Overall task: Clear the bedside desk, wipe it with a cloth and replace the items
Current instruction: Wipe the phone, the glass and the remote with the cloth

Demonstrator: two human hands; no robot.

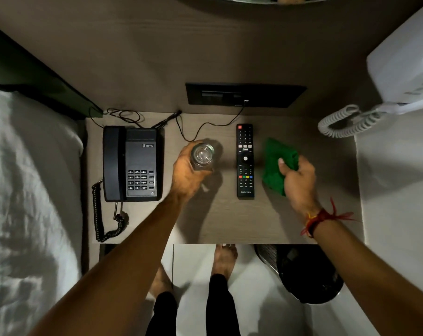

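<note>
Fingers of the left hand [189,172] curl around a clear drinking glass [202,155], gripping it from its left side; the glass is seen from above, its round mouth open to the camera, and it cannot be told whether its base touches the desk or hangs just over it. The right hand [299,177] is closed on a green cloth [277,163], thumb pressed across the fabric, with the crumpled cloth spilling out to the left of the palm and lying on or just above the desktop. A red thread band [320,218] circles the right wrist. Between the two hands a black remote control [245,161] lies flat, its long side running near to far, just left of the cloth and apart from the glass. Left of the glass sits a black desk telephone [132,163], handset in its cradle, its coiled cord [101,214] looping toward the near left corner. All of these rest on the pale wooden bedside desk [229,221]. At the far edge thin black cables [200,128] trail to a dark socket panel [244,94] in the wall. White bedding [31,180] lies left of the desk, a white wall phone [404,73] hangs at far right, and a dark mesh bin [307,272] stands on the floor beneath the near right edge.
</note>
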